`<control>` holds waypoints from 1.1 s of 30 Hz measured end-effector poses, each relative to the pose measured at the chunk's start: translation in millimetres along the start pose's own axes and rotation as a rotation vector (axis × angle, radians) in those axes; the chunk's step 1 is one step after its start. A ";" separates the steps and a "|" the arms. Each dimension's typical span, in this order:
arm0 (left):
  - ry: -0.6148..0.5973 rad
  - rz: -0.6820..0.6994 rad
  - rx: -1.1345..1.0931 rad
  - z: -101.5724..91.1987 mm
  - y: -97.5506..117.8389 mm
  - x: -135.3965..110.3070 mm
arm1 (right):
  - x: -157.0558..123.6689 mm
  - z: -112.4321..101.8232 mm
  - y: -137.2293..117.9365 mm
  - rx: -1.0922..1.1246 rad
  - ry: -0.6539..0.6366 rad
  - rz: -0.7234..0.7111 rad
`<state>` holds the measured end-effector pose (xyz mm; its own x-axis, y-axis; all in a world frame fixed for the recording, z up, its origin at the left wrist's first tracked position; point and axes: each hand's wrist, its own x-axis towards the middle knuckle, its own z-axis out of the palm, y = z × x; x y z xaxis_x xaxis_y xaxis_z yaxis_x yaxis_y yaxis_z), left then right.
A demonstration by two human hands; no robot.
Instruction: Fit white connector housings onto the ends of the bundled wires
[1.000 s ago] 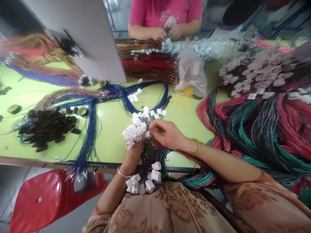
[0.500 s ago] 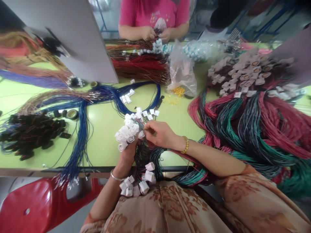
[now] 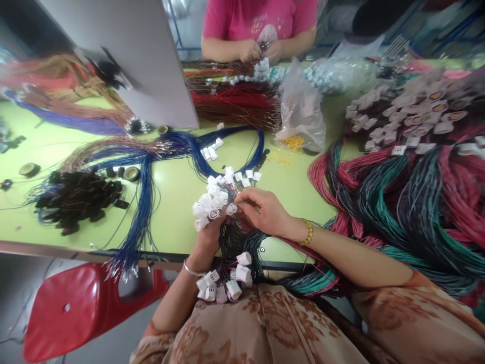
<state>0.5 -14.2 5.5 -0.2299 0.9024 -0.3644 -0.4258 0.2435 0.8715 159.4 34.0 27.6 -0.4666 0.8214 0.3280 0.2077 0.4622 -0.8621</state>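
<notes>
My left hand (image 3: 209,236) is wrapped round a bundle of dark, red and green wires just below their white connectors (image 3: 207,202). Those connectors fan out above the fist, and part of the grip is hidden behind them. My right hand (image 3: 265,211) pinches at the bundle's right side, thumb and forefinger together on what looks like a wire beside one connector. The wires (image 3: 232,240) hang down over the table edge. More white connectors (image 3: 242,273) rest at my lap, close to the left wrist.
Blue wires (image 3: 134,212) and a heap of black connectors (image 3: 76,199) lie to the left. On the right are thick red, black and green wire bundles (image 3: 379,202). A plastic bag (image 3: 303,108) with yellow pieces stands ahead. Opposite, a person in pink (image 3: 261,25) handles wires. A red stool (image 3: 64,308) stands lower left.
The whole view has shifted, so the table and hands appear farther right. Both hands keep nearly the same hold at the bundle, with the right fingertips still pinched beside the connectors.
</notes>
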 end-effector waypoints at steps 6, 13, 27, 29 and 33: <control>-0.003 0.007 0.023 0.4 1.9 -1.2 | 1.3 3.3 1.4 -0.124 0.013 -0.237; -0.002 0.018 0.051 -3.9 -0.9 -2.5 | -0.7 4.8 -4.3 -0.146 0.040 -0.135; 0.022 0.006 0.019 -9.7 -8.8 2.1 | -9.3 13.4 0.4 -0.297 0.021 -0.097; 0.029 0.015 -0.015 -8.6 -8.1 1.3 | -12.2 15.2 -1.8 -0.446 0.006 -0.215; 0.041 0.078 -0.051 -3.4 -7.8 -0.9 | -15.0 23.8 -3.6 -0.620 0.119 -0.384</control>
<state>1.1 -18.1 -2.0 -0.2993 0.9024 -0.3099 -0.4486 0.1536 0.8804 145.1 12.1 16.6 -0.5148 0.5784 0.6328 0.5130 0.7992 -0.3132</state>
